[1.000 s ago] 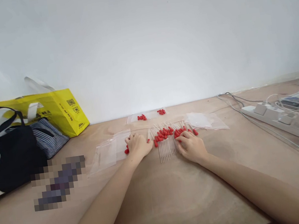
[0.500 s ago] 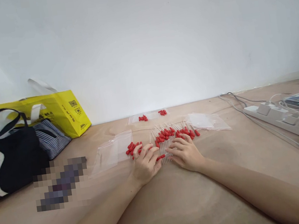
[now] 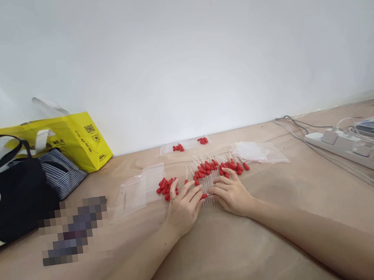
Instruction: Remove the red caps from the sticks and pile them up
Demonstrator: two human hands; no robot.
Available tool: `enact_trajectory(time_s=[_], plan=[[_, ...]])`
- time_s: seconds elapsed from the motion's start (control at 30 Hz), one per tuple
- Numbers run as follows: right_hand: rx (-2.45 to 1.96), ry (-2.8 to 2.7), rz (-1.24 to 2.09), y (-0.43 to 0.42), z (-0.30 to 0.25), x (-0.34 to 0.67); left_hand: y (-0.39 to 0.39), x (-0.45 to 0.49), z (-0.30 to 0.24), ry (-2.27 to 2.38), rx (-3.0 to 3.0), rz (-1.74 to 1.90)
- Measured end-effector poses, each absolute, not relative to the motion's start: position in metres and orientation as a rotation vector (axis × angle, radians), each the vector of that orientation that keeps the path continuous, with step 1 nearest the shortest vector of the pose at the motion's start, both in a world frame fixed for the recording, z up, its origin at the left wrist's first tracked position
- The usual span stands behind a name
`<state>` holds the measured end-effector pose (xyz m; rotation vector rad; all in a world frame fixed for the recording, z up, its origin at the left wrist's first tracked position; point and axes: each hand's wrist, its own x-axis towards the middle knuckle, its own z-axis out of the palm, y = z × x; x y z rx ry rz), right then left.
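My left hand is closed in a pinch on a red rubber bulb, which pokes out past its fingertips. Facing it, my right hand pinches a thin clear tube, mostly hidden by the fingers, lined up with the bulb. Bulb and tube meet or nearly meet; I cannot tell how far one is inside the other. Beneath both hands lies a row of clear tubes. Loose red bulbs lie beside my left fingers. Beyond the hands is a fan of pale thin tubes with red bulbs on their near ends.
Clear plastic bags lie left and another bag right. Farther back, a bag bears two small red clusters. A yellow bag and black tote stand left. A power strip with cables lies right.
My hands have come slightly closer together. The red bulb at my left fingertips has shifted a little to the right, and less of the clear tube shows between the hands.
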<state>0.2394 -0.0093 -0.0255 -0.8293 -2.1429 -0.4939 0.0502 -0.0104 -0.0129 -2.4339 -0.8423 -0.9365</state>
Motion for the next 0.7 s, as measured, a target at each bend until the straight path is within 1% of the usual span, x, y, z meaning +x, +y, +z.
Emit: enact_trajectory(time_s=[0.23, 0.7], plan=[[-0.789, -2.123, -0.528, -0.0103, -0.0244, 0.239, -0.0095, 0.0504, -0.0119, -0.843, -2.45, -0.929], [-0.767, -2.146, -0.498, -0.0141, -0.0228, 0.2411, -0.0125, 0.0466, -0.0083, -0.775, -2.483, -0.771]])
